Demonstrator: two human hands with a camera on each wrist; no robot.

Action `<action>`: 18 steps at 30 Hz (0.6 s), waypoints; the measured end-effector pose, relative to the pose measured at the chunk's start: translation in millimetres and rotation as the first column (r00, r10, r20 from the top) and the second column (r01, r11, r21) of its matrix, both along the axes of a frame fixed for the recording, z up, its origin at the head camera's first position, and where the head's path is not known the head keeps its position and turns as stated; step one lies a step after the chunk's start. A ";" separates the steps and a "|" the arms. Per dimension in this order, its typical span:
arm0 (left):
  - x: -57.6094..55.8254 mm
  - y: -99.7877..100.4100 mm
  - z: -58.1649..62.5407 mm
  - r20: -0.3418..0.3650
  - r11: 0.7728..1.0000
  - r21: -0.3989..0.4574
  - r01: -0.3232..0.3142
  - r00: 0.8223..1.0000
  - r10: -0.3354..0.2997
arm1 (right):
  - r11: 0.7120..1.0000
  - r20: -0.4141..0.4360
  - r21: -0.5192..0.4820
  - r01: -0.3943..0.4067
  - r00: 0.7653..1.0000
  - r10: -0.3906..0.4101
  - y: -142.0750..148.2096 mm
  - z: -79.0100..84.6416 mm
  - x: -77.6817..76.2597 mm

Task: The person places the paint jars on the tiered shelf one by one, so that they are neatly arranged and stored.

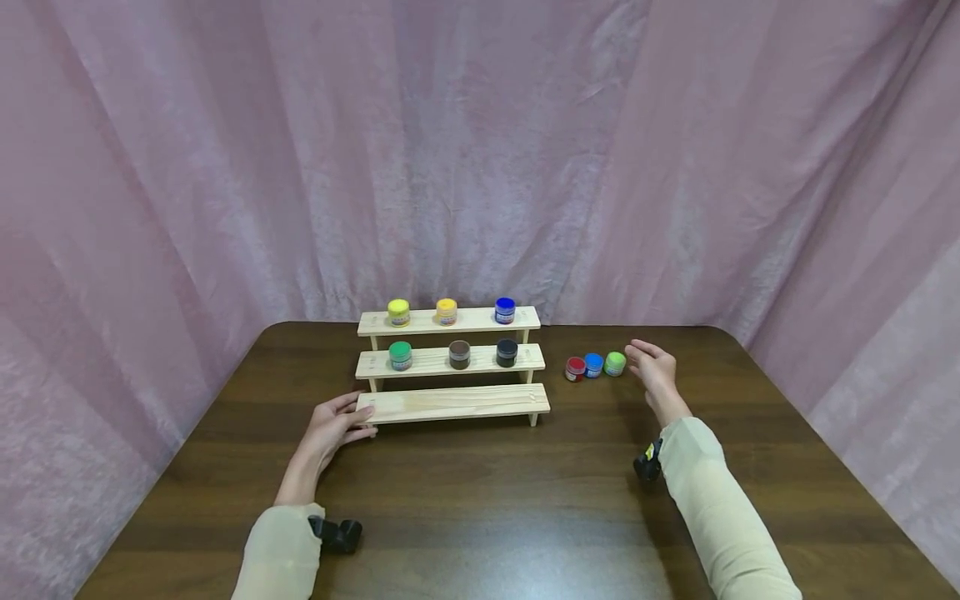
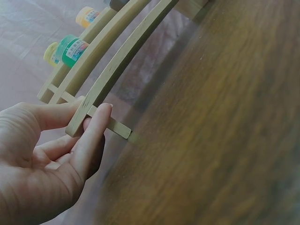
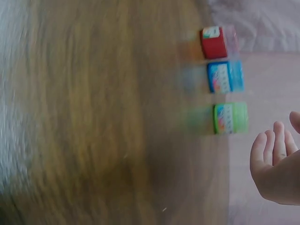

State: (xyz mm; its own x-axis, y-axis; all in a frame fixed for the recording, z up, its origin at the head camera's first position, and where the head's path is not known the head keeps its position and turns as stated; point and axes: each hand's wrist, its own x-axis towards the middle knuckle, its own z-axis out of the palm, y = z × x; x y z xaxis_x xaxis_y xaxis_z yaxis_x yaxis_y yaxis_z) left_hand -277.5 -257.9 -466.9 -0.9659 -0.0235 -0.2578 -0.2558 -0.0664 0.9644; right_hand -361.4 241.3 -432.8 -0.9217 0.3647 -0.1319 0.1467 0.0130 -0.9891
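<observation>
My left hand [image 1: 337, 423] pinches the left end of the lowest board of a three-tier wooden rack [image 1: 453, 403], thumb on top and fingers below. On the top tier stand a yellow paint jar [image 1: 398, 313], an orange-yellow one and a dark blue one [image 1: 505, 311]. The middle tier carries a green jar [image 1: 401, 356], a brown jar [image 1: 460, 355] and a black jar [image 1: 506, 352]. Right of the rack, a red jar [image 1: 575, 369], a blue jar [image 1: 593, 365] and a light green jar [image 3: 229, 118] sit in a row. Beside the light green one, apart from it, is my right hand [image 1: 654, 372], fingers extended.
The rack and loose jars stand on a dark brown wooden table [image 1: 480, 492], toward its far edge. Pink curtains [image 1: 480, 150] hang behind and at both sides. Small black cameras [image 1: 337, 535] are strapped to both wrists, over pale sleeves.
</observation>
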 end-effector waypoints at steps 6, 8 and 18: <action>0.3 0.2 1.4 -0.005 1.000 -0.003 0.007 1.000 -0.007 | 0.999 -0.001 0.041 0.029 1.000 -0.029 5.5 -10.0 -1.1; 0.5 0.0 1.7 -0.005 1.000 -0.003 0.008 1.000 -0.008 | 0.998 0.001 0.056 0.019 1.000 -0.020 5.9 -12.4 -1.8; 0.0 -0.5 2.2 -0.005 1.000 0.008 0.007 1.000 -0.007 | 0.991 0.077 0.099 -0.092 0.993 0.085 6.1 -25.3 -4.5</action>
